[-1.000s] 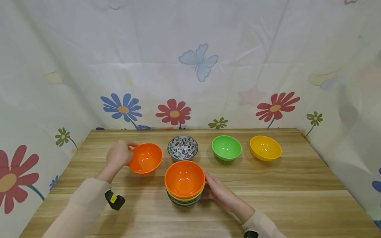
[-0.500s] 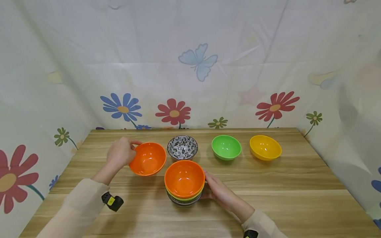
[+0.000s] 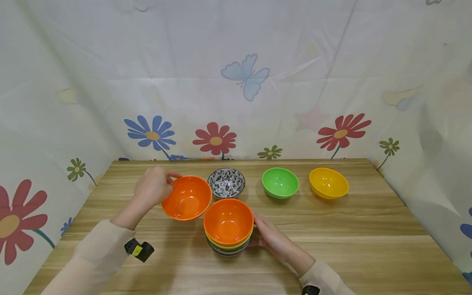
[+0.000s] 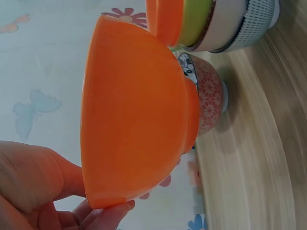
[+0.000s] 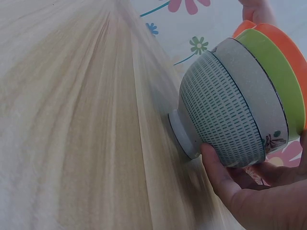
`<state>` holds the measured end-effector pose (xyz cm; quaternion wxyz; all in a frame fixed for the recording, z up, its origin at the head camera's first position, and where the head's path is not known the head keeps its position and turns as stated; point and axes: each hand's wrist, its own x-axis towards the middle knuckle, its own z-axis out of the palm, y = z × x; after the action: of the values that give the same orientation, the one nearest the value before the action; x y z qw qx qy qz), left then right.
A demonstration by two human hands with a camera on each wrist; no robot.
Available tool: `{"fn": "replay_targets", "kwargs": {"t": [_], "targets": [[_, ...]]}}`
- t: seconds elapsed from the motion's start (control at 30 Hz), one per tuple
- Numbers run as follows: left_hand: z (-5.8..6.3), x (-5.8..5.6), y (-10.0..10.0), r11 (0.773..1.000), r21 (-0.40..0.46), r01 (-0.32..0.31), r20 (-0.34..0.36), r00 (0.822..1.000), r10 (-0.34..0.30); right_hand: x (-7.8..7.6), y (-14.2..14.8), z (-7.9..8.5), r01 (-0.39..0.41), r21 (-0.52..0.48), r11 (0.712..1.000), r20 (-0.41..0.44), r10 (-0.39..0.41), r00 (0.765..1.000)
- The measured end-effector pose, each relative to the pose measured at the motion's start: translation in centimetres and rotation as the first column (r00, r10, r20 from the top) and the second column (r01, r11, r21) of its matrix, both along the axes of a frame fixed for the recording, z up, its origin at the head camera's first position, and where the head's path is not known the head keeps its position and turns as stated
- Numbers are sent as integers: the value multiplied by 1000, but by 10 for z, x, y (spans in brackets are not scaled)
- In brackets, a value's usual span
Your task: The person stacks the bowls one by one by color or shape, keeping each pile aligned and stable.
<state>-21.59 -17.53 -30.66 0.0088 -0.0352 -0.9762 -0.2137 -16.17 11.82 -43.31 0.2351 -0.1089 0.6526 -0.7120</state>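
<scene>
My left hand (image 3: 153, 186) pinches an orange bowl (image 3: 187, 198) by its left rim, thumb on one side and fingers on the other. In the left wrist view this orange bowl (image 4: 134, 110) is held above the table, seen from its side. Just right of it stands a stack of bowls (image 3: 229, 223), with another orange bowl on top. Under that come a lime-green bowl (image 5: 276, 72), a pale bowl (image 5: 254, 76) and a bowl with green dashes (image 5: 220, 110). My right hand (image 3: 273, 239) holds the stack's right side, its fingers and thumb curved against it.
Along the back of the wooden table (image 3: 332, 254) stand a black-and-white patterned bowl (image 3: 226, 183), a green bowl (image 3: 280, 183) and a yellow bowl (image 3: 329, 183). The patterned bowl is close behind the stack. A flower-printed cloth (image 3: 243, 123) hangs behind the table.
My left hand has carried the orange bowl to the right, closer to the stack, and the bowl appears larger. The right hand and the stack have stayed put.
</scene>
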Motion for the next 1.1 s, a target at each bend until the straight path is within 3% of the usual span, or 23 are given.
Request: {"fn": "replay_targets", "kwargs": {"t": [0.4,0.67,1.1], "targets": [[10,7,16,999,23,49,-42,998,-48,1,0,1,3,-1,1000,-2,-3,1000],[17,10,27,996,42,78,-31,997,-76,2,0,1,3,-5,1000,-10,-3,1000],[11,13,53,984,118,132,-25,991,-130,2,0,1,1,5,1000,-17,-1,1000]]}}
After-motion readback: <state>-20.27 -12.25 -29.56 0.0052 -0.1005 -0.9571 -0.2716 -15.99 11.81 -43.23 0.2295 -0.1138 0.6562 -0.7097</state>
